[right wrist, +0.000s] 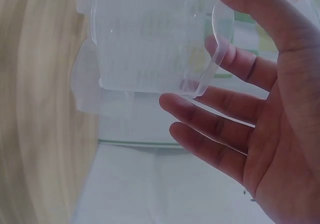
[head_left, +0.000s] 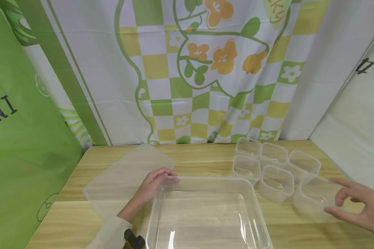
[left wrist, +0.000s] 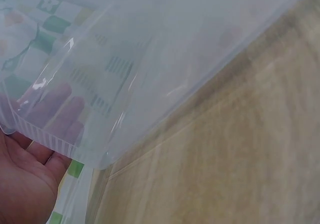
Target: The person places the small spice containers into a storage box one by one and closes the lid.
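Observation:
A large clear plastic container (head_left: 205, 184) stands open at the front middle of the table. My left hand (head_left: 156, 184) holds its far left corner; in the left wrist view the fingers (left wrist: 50, 104) show through the clear wall. On the right, my right hand (head_left: 359, 204) grips a small clear plastic container (head_left: 311, 199) by its right end, thumb on the near side and index finger on the far side. This small container looks slightly raised in the right wrist view, and the lower fingers (right wrist: 200, 144) are spread apart from it.
Several more small clear containers (head_left: 275, 188) stand in two rows at the back right. A flat clear lid (head_left: 124, 180) lies on the left of the wooden table (head_left: 62, 226), partly behind the left arm. A patterned curtain (head_left: 187, 103) hangs beyond the back edge.

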A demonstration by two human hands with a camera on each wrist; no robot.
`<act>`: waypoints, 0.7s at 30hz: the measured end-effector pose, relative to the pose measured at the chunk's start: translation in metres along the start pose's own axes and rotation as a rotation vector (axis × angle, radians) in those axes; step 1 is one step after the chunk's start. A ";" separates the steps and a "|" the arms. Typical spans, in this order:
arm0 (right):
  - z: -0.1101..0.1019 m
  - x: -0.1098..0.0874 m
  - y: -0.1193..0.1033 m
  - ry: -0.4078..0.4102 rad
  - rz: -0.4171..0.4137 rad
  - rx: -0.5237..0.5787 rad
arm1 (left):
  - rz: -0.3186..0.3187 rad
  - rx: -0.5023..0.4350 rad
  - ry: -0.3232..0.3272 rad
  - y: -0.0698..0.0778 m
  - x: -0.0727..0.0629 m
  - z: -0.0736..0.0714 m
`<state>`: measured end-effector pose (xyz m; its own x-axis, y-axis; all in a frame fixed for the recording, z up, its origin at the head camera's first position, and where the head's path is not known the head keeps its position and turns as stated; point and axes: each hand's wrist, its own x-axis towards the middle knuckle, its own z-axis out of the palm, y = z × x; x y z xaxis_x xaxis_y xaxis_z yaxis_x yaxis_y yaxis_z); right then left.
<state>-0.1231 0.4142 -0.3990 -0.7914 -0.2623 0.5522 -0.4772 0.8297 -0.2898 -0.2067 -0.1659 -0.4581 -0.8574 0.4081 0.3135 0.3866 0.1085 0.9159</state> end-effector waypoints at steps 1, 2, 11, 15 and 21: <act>-0.001 0.001 -0.001 0.002 -0.005 -0.006 | 0.000 0.007 0.005 0.000 0.000 0.000; -0.002 0.003 -0.002 0.005 -0.014 -0.013 | 0.004 0.006 0.006 -0.001 -0.001 0.000; -0.009 0.013 -0.015 0.020 -0.064 -0.033 | 0.005 -0.024 0.005 -0.001 0.001 0.001; -0.011 0.017 -0.019 0.020 -0.072 -0.047 | 0.001 -0.023 0.008 -0.001 0.000 0.000; -0.015 0.023 -0.027 -0.009 -0.063 -0.053 | 0.009 -0.023 0.011 -0.001 0.000 0.000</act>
<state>-0.1221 0.3929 -0.3668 -0.7638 -0.3189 0.5611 -0.5054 0.8363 -0.2126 -0.2071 -0.1666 -0.4592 -0.8575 0.3992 0.3245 0.3865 0.0839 0.9184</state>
